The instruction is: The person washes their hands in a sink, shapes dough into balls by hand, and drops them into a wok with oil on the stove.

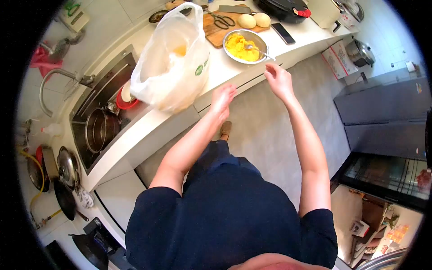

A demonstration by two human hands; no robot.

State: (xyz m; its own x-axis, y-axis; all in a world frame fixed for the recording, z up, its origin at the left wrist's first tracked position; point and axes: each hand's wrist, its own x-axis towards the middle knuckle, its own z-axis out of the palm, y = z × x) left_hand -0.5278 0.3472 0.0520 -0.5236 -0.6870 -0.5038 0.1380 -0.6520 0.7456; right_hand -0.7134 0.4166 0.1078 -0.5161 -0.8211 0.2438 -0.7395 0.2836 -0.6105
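Dark shirt (234, 216) fills the lower middle, both forearms reaching out toward the counter (218, 67). The left hand (221, 100) is loosely half open, fingers slightly bent around nothing, near the plastic bag (168, 76). The right hand (279, 81), also empty and half open with curled fingers, is near the bowl (229, 56) of yellow mash (238, 47), which holds a spoon (264, 55). Bag and bowl sit on the counter, the bowl between board (217, 39) and phone (283, 33)
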